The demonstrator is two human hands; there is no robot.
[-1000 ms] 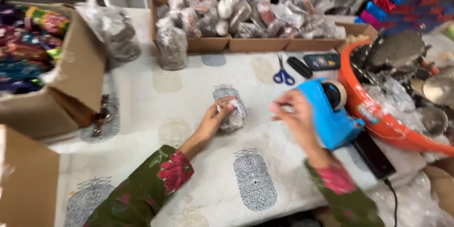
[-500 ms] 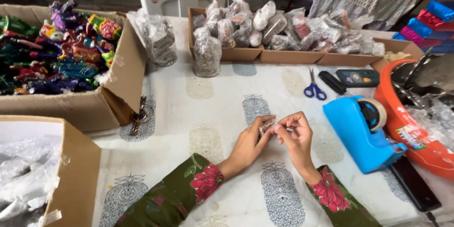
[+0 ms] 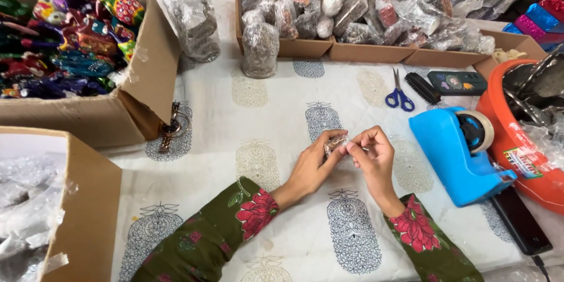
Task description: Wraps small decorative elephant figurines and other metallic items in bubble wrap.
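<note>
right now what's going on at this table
A person in green floral sleeves holds a small plastic-wrapped item between both hands, the left hand cupping it and the right hand pinching at its wrapping, just above the printed tablecloth. A blue tape dispenser sits close to the right hand, with blue-handled scissors further back. Cardboard trays of wrapped bundles line the far edge, and a box of colourful figurines stands on the left.

Both hands (image 3: 346,161) have met around the wrapped bundle (image 3: 335,144).
</note>
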